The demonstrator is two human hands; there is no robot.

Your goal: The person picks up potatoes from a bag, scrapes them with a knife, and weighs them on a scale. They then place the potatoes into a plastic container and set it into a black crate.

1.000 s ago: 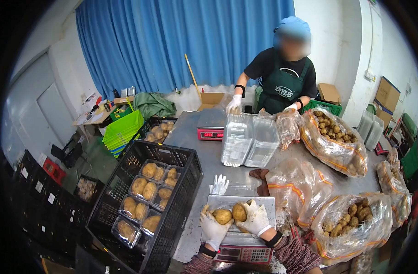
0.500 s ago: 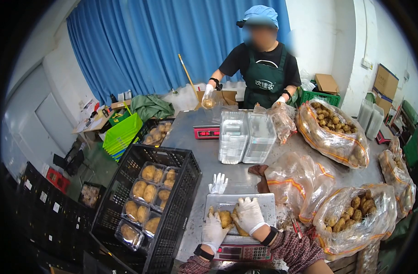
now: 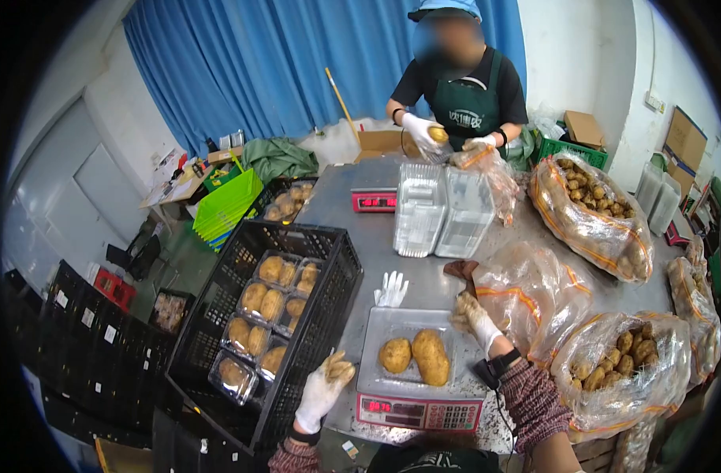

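Note:
Two potatoes (image 3: 430, 358) lie side by side in a clear plastic tray (image 3: 414, 384) on the platform of a digital scale (image 3: 419, 413), whose red digits are lit. My left hand (image 3: 325, 389), in a white glove with dirty fingertips, is left of the scale by the black crate, fingers loosely bent and apart, holding nothing. At the scale's upper right corner is my right hand (image 3: 474, 320), also gloved, its fingers loosely extended with nothing seen in them. A spare white glove (image 3: 391, 289) lies flat beyond the scale.
A black crate (image 3: 346, 303) at left holds several packed trays of potatoes. Stacked clear trays (image 3: 420, 211) stand mid-table. Potato bags (image 3: 612, 378) line the right side. Across the table, a co-worker (image 3: 464, 98) holds a potato (image 3: 437, 134) near a second scale (image 3: 374, 200).
Both my hands have let go of the potatoes and moved apart, left hand toward the crate, right hand to the scale's far right corner. The co-worker's potato has moved in toward their body.

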